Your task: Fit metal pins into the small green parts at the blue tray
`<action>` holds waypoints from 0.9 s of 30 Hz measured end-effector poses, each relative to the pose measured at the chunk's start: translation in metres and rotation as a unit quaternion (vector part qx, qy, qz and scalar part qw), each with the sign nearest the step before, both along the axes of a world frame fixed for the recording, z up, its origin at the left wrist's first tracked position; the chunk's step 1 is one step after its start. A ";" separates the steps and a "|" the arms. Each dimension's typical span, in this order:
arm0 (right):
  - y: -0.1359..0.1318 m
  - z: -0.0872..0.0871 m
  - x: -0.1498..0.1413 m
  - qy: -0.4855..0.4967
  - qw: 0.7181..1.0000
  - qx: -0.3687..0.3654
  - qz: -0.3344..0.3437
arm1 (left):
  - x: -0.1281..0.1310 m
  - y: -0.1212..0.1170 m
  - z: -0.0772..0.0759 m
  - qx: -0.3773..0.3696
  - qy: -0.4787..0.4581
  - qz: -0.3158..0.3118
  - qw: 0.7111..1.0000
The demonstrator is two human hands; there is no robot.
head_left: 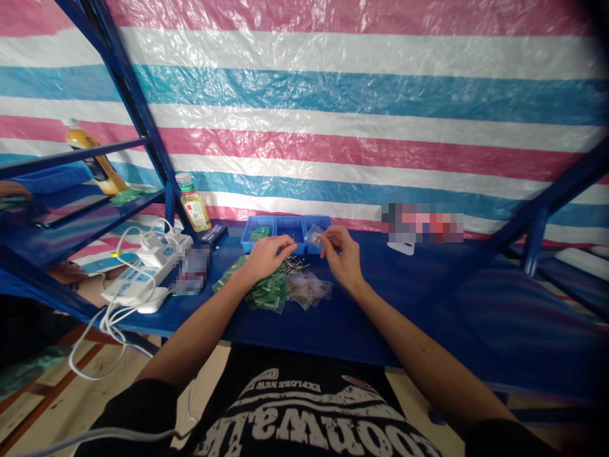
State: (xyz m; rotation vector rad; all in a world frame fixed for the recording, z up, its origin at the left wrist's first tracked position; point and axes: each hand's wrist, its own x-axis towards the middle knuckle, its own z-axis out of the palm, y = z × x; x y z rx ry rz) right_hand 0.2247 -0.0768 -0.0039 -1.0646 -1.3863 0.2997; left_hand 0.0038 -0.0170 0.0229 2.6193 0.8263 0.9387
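My left hand (266, 255) hovers over a heap of small metal pins (294, 264) on the blue bench, fingers pinched together on something too small to make out. My right hand (341, 254) is closed on a small clear plastic bag (314, 236), held just in front of a blue compartment tray (284, 230). Below the hands lie several small bags with green parts (267, 293) and several clear bags (309, 289).
Blue shelf posts (137, 114) rise at left. White power strips (147, 266) with cables lie on the left of the bench (428, 298), beside a drink bottle (194, 204). Another bottle (95, 162) lies on the left shelf. A striped tarp (361, 114) hangs behind.
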 end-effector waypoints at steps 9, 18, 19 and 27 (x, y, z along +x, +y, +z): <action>0.020 -0.008 0.022 0.092 0.993 -0.061 -0.032 | 0.000 -0.001 0.002 -0.005 -0.001 0.002 1.000; 0.022 -0.013 0.023 0.040 0.990 -0.131 -0.027 | 0.000 -0.003 0.004 -0.002 0.000 0.012 1.000; 0.022 -0.012 0.023 0.033 0.990 -0.132 -0.020 | 0.000 -0.003 0.004 -0.002 -0.001 0.013 1.000; 0.006 -0.008 0.006 -0.253 0.937 -0.157 0.183 | 0.000 -0.002 0.002 0.008 0.000 0.010 1.000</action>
